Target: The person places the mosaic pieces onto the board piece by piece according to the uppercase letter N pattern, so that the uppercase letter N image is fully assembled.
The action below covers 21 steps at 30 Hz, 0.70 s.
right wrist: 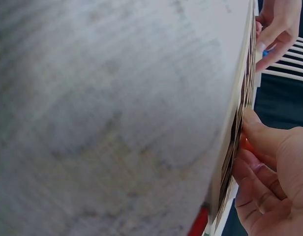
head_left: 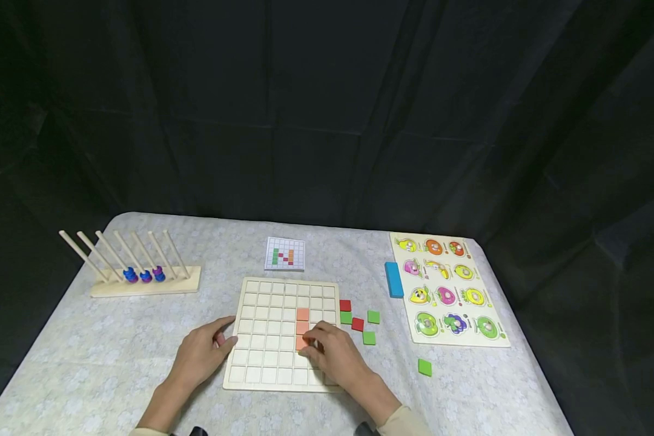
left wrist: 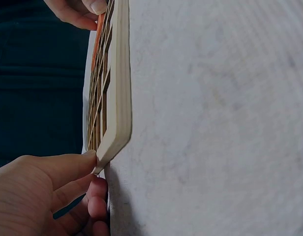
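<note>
A pale wooden grid board (head_left: 263, 357) lies on the table. My left hand (head_left: 203, 353) holds its left edge, thumb (left wrist: 75, 167) against the rim and the other fingers bent beside it. Three orange tiles sit one below another in the grid: a top tile (head_left: 303, 314), a middle tile (head_left: 302, 327) and a lowest tile (head_left: 301, 343). Over the board, my right hand (head_left: 336, 356) pinches the lowest orange tile, partly hidden by the fingers. Orange also shows between thumb and fingers in the right wrist view. Behind the board lies a pattern card (head_left: 284, 242) with coloured squares.
Right of the board lie red tiles (head_left: 357, 324) and several green tiles (head_left: 425, 367). Farther right are a blue block (head_left: 394, 280) and a fruit puzzle board (head_left: 458, 339). A peg stand (head_left: 142, 289) with blue and purple beads stands at the left.
</note>
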{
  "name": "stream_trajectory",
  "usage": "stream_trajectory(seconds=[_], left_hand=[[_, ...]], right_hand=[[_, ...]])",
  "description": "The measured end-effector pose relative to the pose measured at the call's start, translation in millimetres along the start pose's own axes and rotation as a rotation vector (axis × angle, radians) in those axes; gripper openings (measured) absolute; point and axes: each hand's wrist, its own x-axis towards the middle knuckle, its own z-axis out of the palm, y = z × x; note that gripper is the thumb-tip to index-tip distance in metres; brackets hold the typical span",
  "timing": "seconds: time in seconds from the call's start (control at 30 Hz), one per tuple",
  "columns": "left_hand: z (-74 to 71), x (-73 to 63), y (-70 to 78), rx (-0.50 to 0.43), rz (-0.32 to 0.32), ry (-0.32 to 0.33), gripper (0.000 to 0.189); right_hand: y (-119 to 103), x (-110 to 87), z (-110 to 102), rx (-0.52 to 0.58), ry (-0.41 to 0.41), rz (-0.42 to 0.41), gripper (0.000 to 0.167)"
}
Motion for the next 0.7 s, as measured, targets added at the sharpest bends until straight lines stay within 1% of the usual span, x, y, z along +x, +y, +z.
stream_trajectory(seconds=[0.2, 0.33, 0.53, 0.63, 0.7], left_hand=[[-0.2, 0.2, 0.5, 0.002, -0.005, 0.001, 0.047], [-0.5, -0.1, 0.3, 0.001, -0.009, -0.003, 0.047], [-0.3, 0.3, 0.9, 0.000, -0.001, -0.004, 0.047], [-0.2, 0.1, 0.6, 0.003, 0.002, -0.004, 0.047], [0.0, 0.2, 0.3, 0.003, 0.001, -0.005, 0.047]], right_hand=[[0.7, 1.3, 0.4, 0.031, 0.000, 0.033, 0.018], [1.3, 1.9, 0.7, 0.042, 0.000, 0.026, 0.018], [1.6, 1.4, -0.1, 0.023, 0.005, 0.008, 0.018], [0.4, 0.3, -2.9, 0.024, 0.009, 0.023, 0.019], [0.5, -0.8, -6.2, 0.042, -0.003, 0.038, 0.020]])
